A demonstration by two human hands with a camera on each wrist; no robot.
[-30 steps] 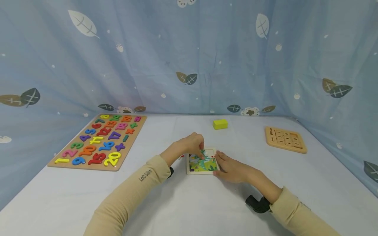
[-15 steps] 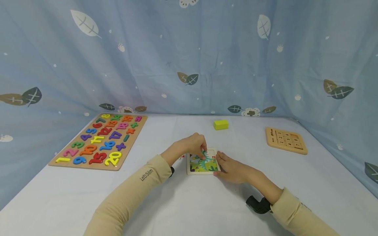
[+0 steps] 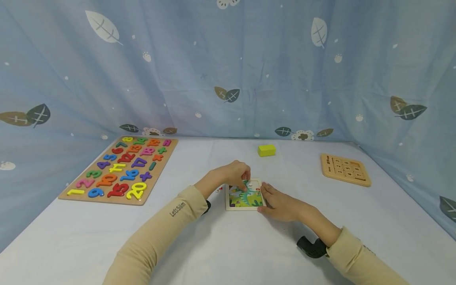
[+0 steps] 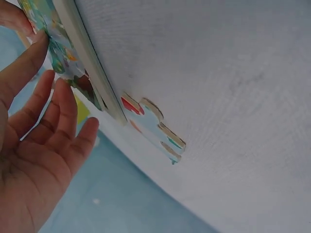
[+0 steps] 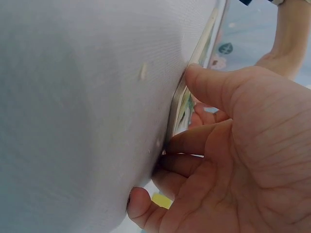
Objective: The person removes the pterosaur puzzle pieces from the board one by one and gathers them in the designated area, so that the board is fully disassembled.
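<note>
A small jigsaw puzzle (image 3: 249,200), a dinosaur picture in a pale wooden frame, lies flat at the table's middle. Over its upper left part, my left hand (image 3: 232,174) bends down and pinches a puzzle piece with thumb and index finger; the fingers partly hide the piece. In the left wrist view the thumb (image 4: 29,63) meets the picture while the other fingers hang loosely beside the frame. My right hand (image 3: 283,205) rests against the frame's right edge, thumb near the front corner and fingers further back. A loose puzzle piece (image 4: 153,127) lies left of the frame.
A large board of colourful numbers (image 3: 121,170) lies at the left. Behind the puzzle stands a yellow-green block (image 3: 266,150). To the right is a wooden number tile board (image 3: 344,170). A patterned blue curtain (image 3: 228,59) hangs along the table's back edge.
The left hand's fingers have shifted very slightly to the right over the picture. The right hand and the frame stay in place.
</note>
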